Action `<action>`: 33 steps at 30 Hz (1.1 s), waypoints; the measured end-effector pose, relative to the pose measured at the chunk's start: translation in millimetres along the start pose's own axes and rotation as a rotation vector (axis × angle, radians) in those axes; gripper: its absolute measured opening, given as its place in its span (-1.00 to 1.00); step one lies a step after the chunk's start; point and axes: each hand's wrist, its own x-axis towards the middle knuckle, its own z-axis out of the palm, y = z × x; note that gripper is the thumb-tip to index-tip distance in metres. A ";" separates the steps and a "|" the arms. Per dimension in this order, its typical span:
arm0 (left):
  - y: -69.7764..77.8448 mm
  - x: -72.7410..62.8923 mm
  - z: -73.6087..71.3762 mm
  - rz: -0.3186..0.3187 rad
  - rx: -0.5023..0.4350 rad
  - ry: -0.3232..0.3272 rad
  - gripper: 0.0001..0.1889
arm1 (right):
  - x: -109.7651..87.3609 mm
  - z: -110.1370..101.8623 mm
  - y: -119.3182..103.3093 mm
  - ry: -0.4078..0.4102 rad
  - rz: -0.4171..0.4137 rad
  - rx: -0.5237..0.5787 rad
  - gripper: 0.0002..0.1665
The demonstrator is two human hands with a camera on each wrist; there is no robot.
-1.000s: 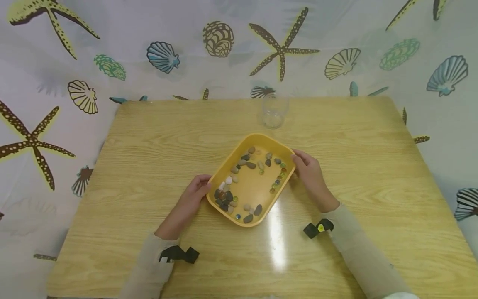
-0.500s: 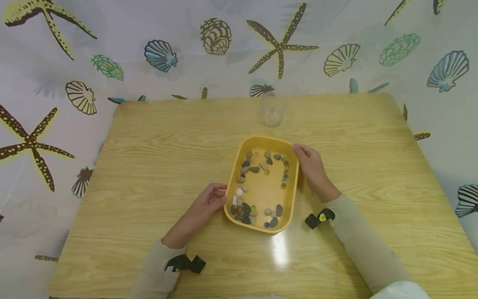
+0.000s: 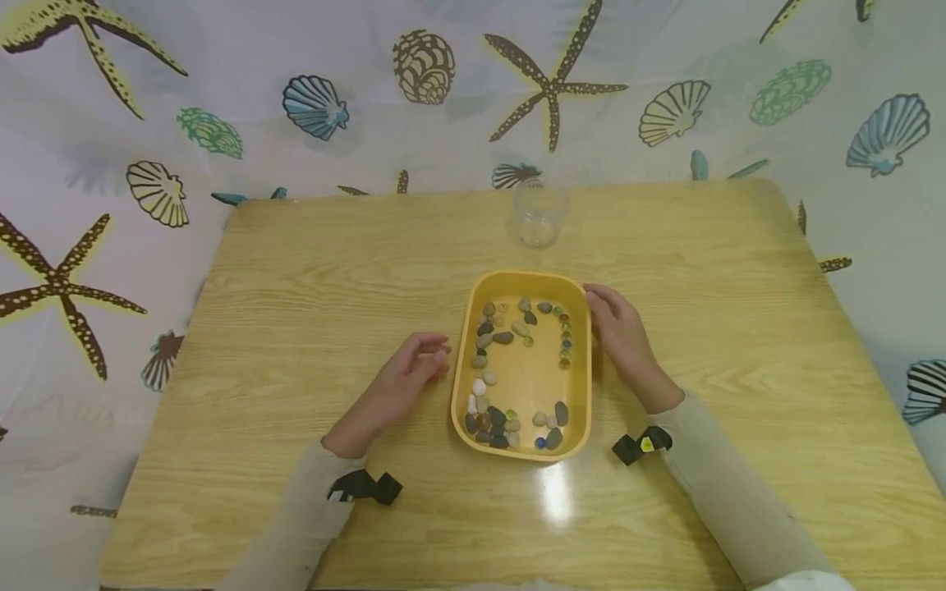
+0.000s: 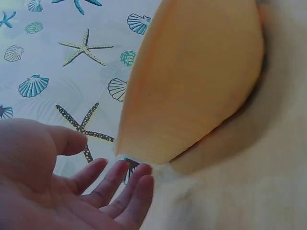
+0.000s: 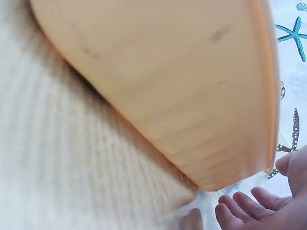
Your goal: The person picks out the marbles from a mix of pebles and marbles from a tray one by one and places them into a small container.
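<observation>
A yellow rectangular tray (image 3: pixel 526 379) sits on the table. Inside it lie grey, tan and white pebbles (image 3: pixel 502 337) and small glass marbles (image 3: pixel 566 344), some of them in a line along the right side. To the tray's left, my left hand (image 3: pixel 399 384) is apart from the wall, fingers loosely bent around nothing. The left wrist view shows a gap between these fingers (image 4: pixel 110 184) and the tray's side (image 4: pixel 192 81). My right hand (image 3: pixel 624 338) is beside the upper right corner; its fingers (image 5: pixel 230 208) are relaxed, close to the tray's side (image 5: pixel 163 86), gripping nothing.
A clear glass cup (image 3: pixel 538 223) stands behind the tray, near the far edge of the wood-grain table (image 3: pixel 332 271). Behind and at the sides hangs a white cloth (image 3: pixel 244 49) printed with shells and starfish.
The tray has turned from a slant to nearly straight and shifted slightly right. My left hand has let go and moved off its side; my right hand has loosened from the corner.
</observation>
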 end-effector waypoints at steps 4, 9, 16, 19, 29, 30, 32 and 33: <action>9.9 28.7 -6.5 0.080 0.003 0.049 -0.60 | -20.1 -8.3 -2.8 -0.058 -0.007 -0.040 -0.37; -5.7 77.9 -7.0 0.202 0.058 0.086 -0.56 | -40.9 -14.4 7.2 -0.106 0.021 -0.007 -0.35; -6.0 121.0 -1.1 0.180 0.112 0.072 -0.50 | -55.1 -8.2 1.3 -0.130 0.037 0.024 -0.33; 6.5 130.7 4.5 0.172 0.062 0.025 -0.51 | -56.3 -4.8 -2.6 -0.109 0.052 0.029 -0.31; 27.3 150.2 19.1 0.174 0.106 -0.193 -0.60 | -56.4 5.2 -4.1 -0.067 0.013 0.049 -0.34; 27.0 150.4 18.7 0.175 0.105 -0.199 -0.61 | -55.7 5.4 -4.3 -0.072 0.011 0.051 -0.34; 23.9 152.7 20.0 0.181 0.099 -0.195 -0.63 | -55.7 4.5 -3.7 -0.078 0.009 0.060 -0.34; 23.2 153.3 20.6 0.187 0.092 -0.194 -0.64 | -55.5 4.1 -3.3 -0.080 0.006 0.063 -0.35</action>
